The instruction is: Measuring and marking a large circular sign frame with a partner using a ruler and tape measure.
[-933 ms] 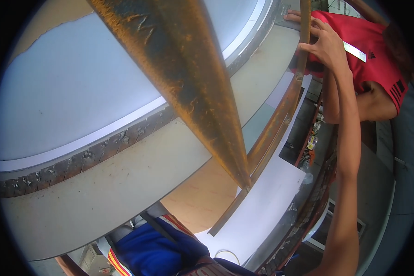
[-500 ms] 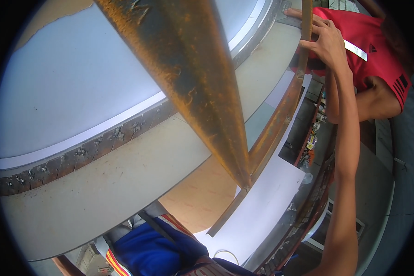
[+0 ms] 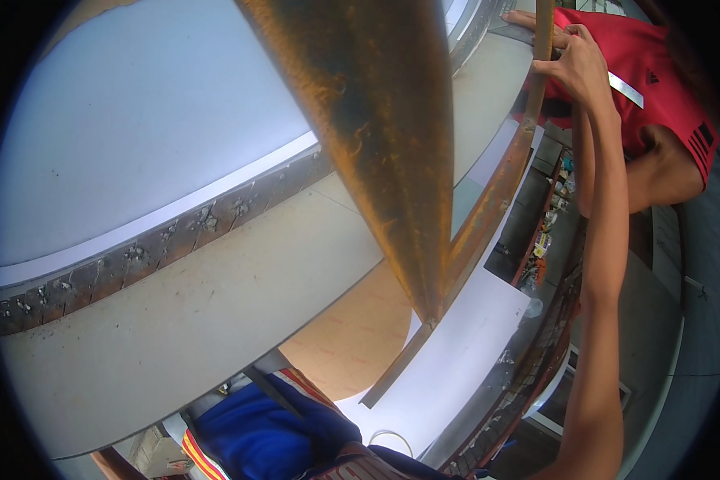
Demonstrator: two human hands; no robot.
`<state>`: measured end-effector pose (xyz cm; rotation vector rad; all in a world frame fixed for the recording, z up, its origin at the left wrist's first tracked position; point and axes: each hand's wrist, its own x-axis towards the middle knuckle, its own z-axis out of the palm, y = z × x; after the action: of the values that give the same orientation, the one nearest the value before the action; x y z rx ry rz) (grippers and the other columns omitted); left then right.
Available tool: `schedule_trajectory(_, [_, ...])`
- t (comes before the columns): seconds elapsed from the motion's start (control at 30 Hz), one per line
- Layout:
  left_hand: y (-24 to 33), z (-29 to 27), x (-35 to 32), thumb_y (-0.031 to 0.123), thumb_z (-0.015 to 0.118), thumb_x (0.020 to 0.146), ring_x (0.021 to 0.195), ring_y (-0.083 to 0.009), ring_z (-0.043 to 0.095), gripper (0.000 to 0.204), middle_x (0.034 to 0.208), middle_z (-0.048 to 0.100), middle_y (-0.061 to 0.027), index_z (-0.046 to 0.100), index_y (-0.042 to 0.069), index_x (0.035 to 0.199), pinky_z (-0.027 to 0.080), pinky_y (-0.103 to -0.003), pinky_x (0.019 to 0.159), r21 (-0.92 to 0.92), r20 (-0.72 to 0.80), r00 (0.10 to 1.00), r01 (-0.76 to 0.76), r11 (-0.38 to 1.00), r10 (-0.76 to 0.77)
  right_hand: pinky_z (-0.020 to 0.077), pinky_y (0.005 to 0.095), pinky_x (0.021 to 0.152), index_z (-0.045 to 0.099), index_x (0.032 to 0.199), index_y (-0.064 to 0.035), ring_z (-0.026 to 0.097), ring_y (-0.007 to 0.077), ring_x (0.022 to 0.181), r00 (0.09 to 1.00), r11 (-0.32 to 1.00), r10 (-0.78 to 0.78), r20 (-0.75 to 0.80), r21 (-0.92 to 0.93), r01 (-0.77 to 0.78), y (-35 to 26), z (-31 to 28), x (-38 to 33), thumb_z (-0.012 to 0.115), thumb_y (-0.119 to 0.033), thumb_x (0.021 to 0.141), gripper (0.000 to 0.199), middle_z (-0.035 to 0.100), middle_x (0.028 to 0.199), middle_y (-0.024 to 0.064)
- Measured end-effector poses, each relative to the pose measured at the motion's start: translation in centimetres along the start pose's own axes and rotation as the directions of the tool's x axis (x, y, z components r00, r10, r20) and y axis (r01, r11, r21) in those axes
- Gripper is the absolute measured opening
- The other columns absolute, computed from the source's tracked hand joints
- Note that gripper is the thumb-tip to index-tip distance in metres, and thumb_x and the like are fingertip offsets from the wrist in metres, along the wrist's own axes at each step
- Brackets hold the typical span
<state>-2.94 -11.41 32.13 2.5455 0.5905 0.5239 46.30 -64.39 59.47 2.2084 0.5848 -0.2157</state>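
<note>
My right hand point(image 3: 586, 70) grips the upper part of a thin, rusty metal bar point(image 3: 492, 200), thumb on the near side and fingers bent round it. The bar slants down to the left and ends above a white sheet point(image 3: 464, 352). A broad rusty steel beam point(image 3: 384, 120) looms close in front and narrows down to a joint with the bar. Only a bit of my left forearm point(image 3: 114, 464) shows at the lower left; my left hand is out of view.
A pale curved tabletop point(image 3: 192, 320) borders a dark weld-spotted metal strip point(image 3: 176, 236) and a white panel point(image 3: 168, 128). A co-worker in a red shirt point(image 3: 652, 88) leans in at the upper right, a hand point(image 3: 522, 19) on the surface. Brown board point(image 3: 352, 344) lies below.
The broad beam's upper part has swung to the right, while its lower joint stays nearly in place. My right hand and the bar's top have shifted slightly right.
</note>
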Motion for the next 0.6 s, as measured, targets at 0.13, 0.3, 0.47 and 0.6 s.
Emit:
schedule_trajectory(0.13, [-0.2, -0.4, 0.2, 0.03, 0.048, 0.097, 0.125, -0.034, 0.045, 0.048, 0.138, 0.05, -0.0186, 0.049, -0.001, 0.133, 0.031, -0.05, 0.107, -0.005, -0.007, 1.0, -0.003, 1.0, 0.003, 0.0491, 0.0422, 0.094, 0.076, 0.089, -0.0041, 0.058, 0.0339, 0.111, 1.0, 0.999, -0.014, 0.0, 0.039, 0.014, 0.2, 0.2, 0.4, 0.076, -0.027, 0.058, 0.039, 0.062, 0.111, 0.0241])
schedule_trajectory(0.3, [-0.2, -1.2, 0.6, 0.029, 0.048, 0.097, 0.125, -0.034, 0.046, 0.047, 0.137, 0.05, -0.0187, 0.049, -0.001, 0.133, 0.031, -0.05, 0.107, -0.012, -0.01, 1.0, -0.004, 1.0, 0.004, 0.0347, 0.0493, 0.102, 0.075, 0.098, -0.0087, 0.049, 0.0308, 0.112, 0.996, 0.975, -0.084, 0.027, -0.206, 0.087, 0.8, 0.8, 0.8, 0.076, -0.029, 0.057, 0.045, 0.065, 0.115, 0.0114])
schedule_trajectory(0.47, [0.0, -2.0, 0.5, 0.029, 0.048, 0.097, 0.124, -0.0339, 0.046, 0.047, 0.137, 0.05, -0.0187, 0.049, -0.001, 0.133, 0.031, -0.05, 0.107, -0.024, -0.019, 1.0, 0.002, 1.0, -0.003, 0.0264, 0.0566, 0.102, 0.075, 0.101, -0.0107, 0.045, 0.0287, 0.116, 0.997, 0.99, -0.08, 0.019, -0.115, 0.081, 0.7, 1.0, 0.5, 0.076, -0.031, 0.057, 0.048, 0.066, 0.115, 0.0058])
schedule_trajectory(0.6, [0.1, -2.6, 0.4, 0.028, 0.048, 0.097, 0.124, -0.0338, 0.047, 0.046, 0.137, 0.05, -0.0188, 0.049, -0.001, 0.133, 0.032, -0.05, 0.107, -0.032, -0.022, 1.0, 0.007, 0.999, -0.008, 0.0272, 0.0571, 0.101, 0.075, 0.101, -0.0105, 0.045, 0.0289, 0.117, 0.995, 0.99, -0.087, 0.057, -0.103, 0.092, 1.0, 0.9, 0.9, 0.076, -0.031, 0.056, 0.049, 0.066, 0.113, 0.0065])
